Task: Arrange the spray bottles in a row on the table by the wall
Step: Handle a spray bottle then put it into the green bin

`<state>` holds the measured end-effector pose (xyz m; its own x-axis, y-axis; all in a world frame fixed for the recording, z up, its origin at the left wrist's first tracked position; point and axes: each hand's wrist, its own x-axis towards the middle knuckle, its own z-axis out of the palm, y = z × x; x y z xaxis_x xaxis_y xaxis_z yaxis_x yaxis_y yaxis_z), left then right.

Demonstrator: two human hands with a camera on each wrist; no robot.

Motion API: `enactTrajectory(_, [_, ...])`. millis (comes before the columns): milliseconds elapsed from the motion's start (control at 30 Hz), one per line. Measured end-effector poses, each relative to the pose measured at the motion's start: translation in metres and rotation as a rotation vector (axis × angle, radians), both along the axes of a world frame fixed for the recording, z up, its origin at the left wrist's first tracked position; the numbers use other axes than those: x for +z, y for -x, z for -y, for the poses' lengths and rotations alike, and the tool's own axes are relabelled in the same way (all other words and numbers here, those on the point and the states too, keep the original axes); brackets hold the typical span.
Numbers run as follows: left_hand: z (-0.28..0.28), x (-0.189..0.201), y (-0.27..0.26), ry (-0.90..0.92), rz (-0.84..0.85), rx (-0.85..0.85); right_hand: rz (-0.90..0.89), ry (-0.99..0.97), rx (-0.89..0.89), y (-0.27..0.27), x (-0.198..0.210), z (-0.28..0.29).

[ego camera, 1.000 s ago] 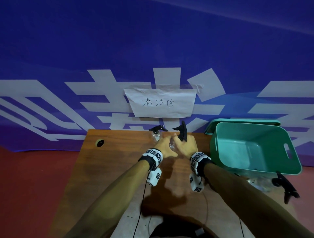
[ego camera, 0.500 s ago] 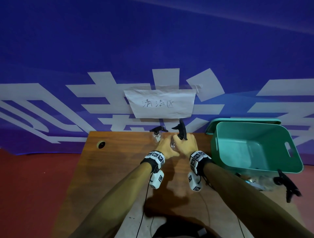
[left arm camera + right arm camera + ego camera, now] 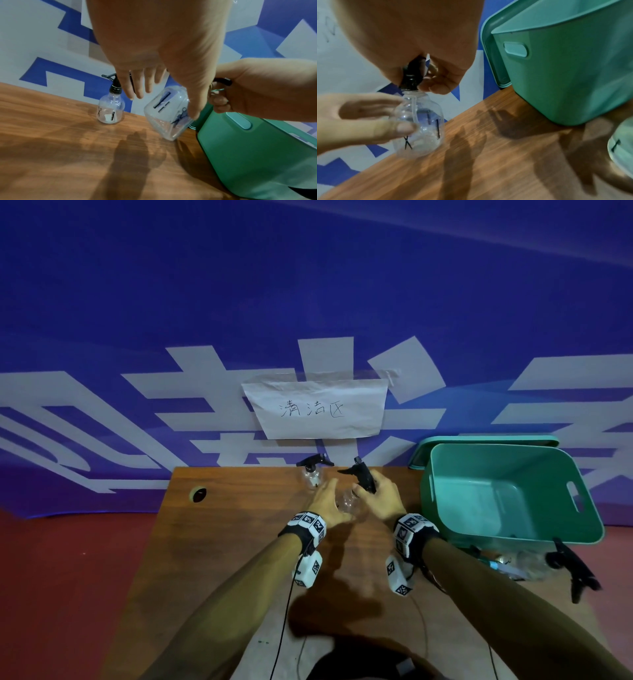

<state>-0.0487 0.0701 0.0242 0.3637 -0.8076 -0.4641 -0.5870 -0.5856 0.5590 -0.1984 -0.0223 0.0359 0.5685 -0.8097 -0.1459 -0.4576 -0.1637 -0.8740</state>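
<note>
One clear spray bottle [image 3: 312,475] [image 3: 111,108] with a black trigger head stands on the wooden table [image 3: 233,529] by the wall. To its right, my right hand [image 3: 368,491] [image 3: 414,81] grips the black head of a second clear bottle [image 3: 345,502] [image 3: 169,113] [image 3: 419,128], held tilted just above the table. My left hand [image 3: 334,491] [image 3: 161,102] has straight fingers, and its thumb touches the bottle's body. A third bottle [image 3: 534,563] lies on its side in front of the green bin.
A green plastic bin [image 3: 507,491] [image 3: 257,155] [image 3: 565,67] stands at the table's right, its lid [image 3: 479,441] leaning on the wall behind. A paper sign [image 3: 317,409] hangs on the blue wall. A cable hole [image 3: 198,494] marks the table's left.
My left hand's fingers have straightened and loosened from the bottle's body, and the two hands have drawn slightly apart. The right hand still grips the trigger head, now more tilted.
</note>
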Motion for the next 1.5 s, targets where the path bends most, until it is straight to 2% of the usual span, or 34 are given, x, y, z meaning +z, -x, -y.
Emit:
enactTrajectory(100, [0.0,-0.003,0.003,0.109,0.0,0.053,-0.215,0.091,0.105,0.006,-0.013,0.006])
enactTrajectory(200, [0.002,-0.004,0.004,0.181,0.015,-0.008,-0.394,0.164,0.226,0.016,-0.025,0.005])
enactTrajectory(333, [0.004,-0.013,0.008,0.214,0.091,-0.144,-0.453,0.205,0.281,0.035,-0.039,0.003])
enactTrajectory(567, [0.014,-0.016,0.03,0.088,0.165,-0.323,-0.586,0.139,0.301,0.056,-0.053,0.001])
enactTrajectory(767, [0.02,-0.024,0.039,0.051,0.247,-0.324,-0.624,0.139,0.304,0.06,-0.049,0.003])
enactTrajectory(1000, [0.017,-0.018,0.039,0.016,0.245,-0.367,-0.665,0.125,0.377,0.059,-0.032,0.007])
enactTrajectory(1133, [0.011,-0.016,0.029,-0.018,0.167,-0.296,-0.717,0.092,0.542,0.055,-0.031,0.016])
enactTrajectory(1200, [0.008,-0.017,0.017,0.001,0.192,-0.254,-0.728,0.072,0.56,0.052,-0.065,0.038])
enactTrajectory(1267, [0.005,-0.019,0.001,0.03,0.239,-0.188,-0.704,0.13,0.589,0.042,-0.054,0.048])
enactTrajectory(1300, [0.005,-0.019,-0.007,0.036,0.26,-0.15,-0.656,0.126,0.588,0.037,-0.049,0.051])
enactTrajectory(1333, [0.005,-0.019,-0.016,0.036,0.273,-0.106,-0.604,0.103,0.564,0.027,-0.017,0.045])
enactTrajectory(1367, [0.007,-0.017,-0.025,0.035,0.288,-0.056,-0.545,0.081,0.513,0.019,-0.008,0.047])
enactTrajectory(1500, [0.017,-0.012,-0.06,0.029,0.443,0.093,-0.426,0.056,0.377,-0.016,0.0,0.049])
